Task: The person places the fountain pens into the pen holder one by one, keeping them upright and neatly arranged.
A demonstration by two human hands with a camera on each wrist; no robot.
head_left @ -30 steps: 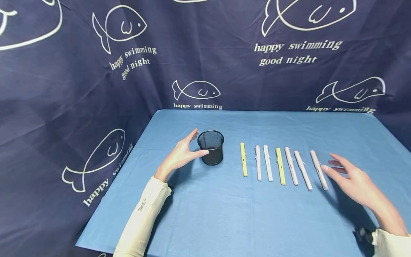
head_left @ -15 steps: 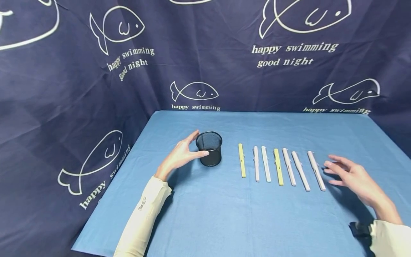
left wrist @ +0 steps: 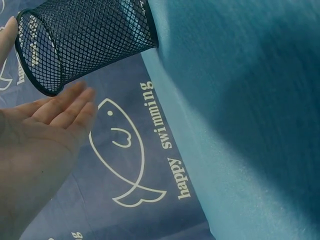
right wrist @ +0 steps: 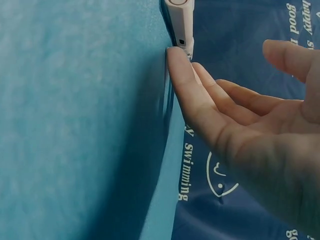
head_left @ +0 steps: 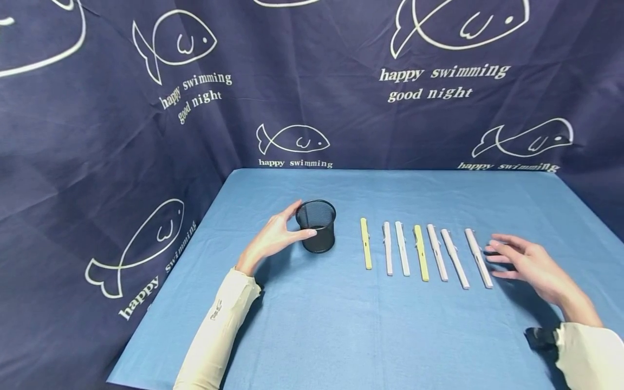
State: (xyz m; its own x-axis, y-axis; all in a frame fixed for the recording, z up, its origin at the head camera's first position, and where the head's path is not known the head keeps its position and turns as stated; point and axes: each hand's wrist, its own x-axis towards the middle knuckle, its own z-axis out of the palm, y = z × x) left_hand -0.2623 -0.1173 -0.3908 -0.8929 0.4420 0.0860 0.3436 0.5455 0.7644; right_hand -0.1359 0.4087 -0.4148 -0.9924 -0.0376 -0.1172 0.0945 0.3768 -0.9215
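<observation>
A black mesh pen cup (head_left: 319, 241) stands upright, left of a row of pens. My left hand (head_left: 274, 234) spans its left side, thumb in front at the rim and index finger behind. In the left wrist view the fingers (left wrist: 65, 107) are fairly straight, fingertips close beside the mesh. My right hand (head_left: 533, 265) is at the row's right end with loosely extended fingers and nothing held. Nearest to it lies a pale pink pen (head_left: 479, 258). In the right wrist view, one fingertip is right at the end of a pale pen (right wrist: 181, 22), with the thumb spread apart.
Several more capped pens lie side by side on the blue cloth (head_left: 312, 336), among them a yellow pen (head_left: 365, 244), a second yellow pen (head_left: 421, 253) and a white pen (head_left: 402, 249). A dark fish-print curtain (head_left: 292, 81) hangs behind and to the left.
My left hand has come closer around the pen cup. My right hand has shifted slightly left and drawn its fingers away from over the rightmost pen. The head view has turned a little.
</observation>
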